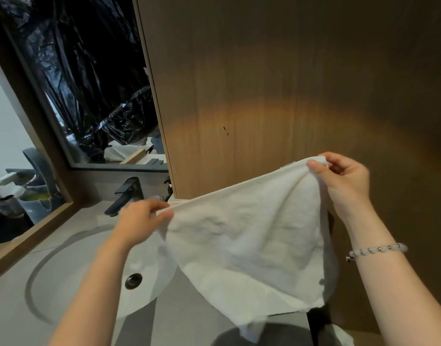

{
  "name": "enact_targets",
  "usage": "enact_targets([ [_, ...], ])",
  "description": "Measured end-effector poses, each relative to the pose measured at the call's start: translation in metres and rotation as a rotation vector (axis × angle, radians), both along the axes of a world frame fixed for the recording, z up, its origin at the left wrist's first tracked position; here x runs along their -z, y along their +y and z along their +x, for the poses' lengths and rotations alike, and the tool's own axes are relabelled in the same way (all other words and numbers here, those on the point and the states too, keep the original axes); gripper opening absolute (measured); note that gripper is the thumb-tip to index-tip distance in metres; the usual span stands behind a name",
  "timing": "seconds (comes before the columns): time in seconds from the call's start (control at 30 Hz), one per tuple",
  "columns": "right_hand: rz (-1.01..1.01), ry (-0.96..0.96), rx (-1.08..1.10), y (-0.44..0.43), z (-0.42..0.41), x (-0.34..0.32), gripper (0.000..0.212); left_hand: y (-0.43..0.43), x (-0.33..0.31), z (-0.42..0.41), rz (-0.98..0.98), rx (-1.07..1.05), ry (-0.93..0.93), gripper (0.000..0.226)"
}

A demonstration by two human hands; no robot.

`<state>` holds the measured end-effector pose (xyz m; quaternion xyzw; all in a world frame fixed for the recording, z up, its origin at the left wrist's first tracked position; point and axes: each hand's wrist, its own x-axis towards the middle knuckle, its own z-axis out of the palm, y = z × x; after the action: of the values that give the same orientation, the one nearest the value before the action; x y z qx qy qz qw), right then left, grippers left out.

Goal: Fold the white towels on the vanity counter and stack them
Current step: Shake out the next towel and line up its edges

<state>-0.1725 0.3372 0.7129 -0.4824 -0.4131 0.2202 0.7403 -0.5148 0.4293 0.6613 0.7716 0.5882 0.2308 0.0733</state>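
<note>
Left hand [142,216], right hand [344,181]: pinch grips on white towel [244,245] upper corners.
Hung above bench [9,315], lower hem trailing beside wash basin [152,295]. Risk: slack pinch losing a corner, hem dragging into basin.

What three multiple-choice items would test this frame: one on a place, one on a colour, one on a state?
1. The matte black faucet stands: A. behind the round white basin; B. on the wooden wall; C. right of the towel.
2. The bead bracelet on the right wrist is: A. red; B. pale whitish; C. black.
3. The white terry towel is: A. folded on the counter; B. held up spread; C. lying in the basin.
Answers: A, the faucet rises at the basin's far rim; B, its beads look milky white; B, the left hand and right hand pinch its top corners.
</note>
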Motion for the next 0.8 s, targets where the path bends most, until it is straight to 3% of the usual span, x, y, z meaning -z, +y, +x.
enact_targets([
  [0.17,-0.077,0.004,0.006,0.004,0.001,-0.009,0.021,0.026,-0.065,-0.008,0.176,-0.052,0.215,0.035],
  [0.3,-0.123,-0.07,0.005,0.007,0.007,-0.017,0.011,0.032,-0.106,-0.002,0.343,-0.067,0.251,0.042],
  [0.47,-0.413,-0.411,0.025,0.022,0.017,-0.011,0.014,0.039,-0.102,0.007,0.017,-0.053,0.624,0.037],
  [0.57,-0.453,-0.536,0.107,0.025,0.016,-0.006,0.013,0.042,-0.091,0.013,-0.047,-0.031,0.744,0.028],
  [0.67,-0.41,-0.588,0.157,0.024,0.013,-0.009,0.01,0.04,-0.094,0.018,0.008,-0.077,0.631,0.023],
  [0.77,-0.231,-0.472,0.272,0.028,0.01,-0.016,0.007,0.039,-0.102,0.021,0.473,-0.146,0.304,0.013],
  [0.8,-0.228,-0.471,0.264,0.029,0.01,-0.02,0.006,0.04,-0.104,0.022,0.514,-0.139,0.236,0.01],
])
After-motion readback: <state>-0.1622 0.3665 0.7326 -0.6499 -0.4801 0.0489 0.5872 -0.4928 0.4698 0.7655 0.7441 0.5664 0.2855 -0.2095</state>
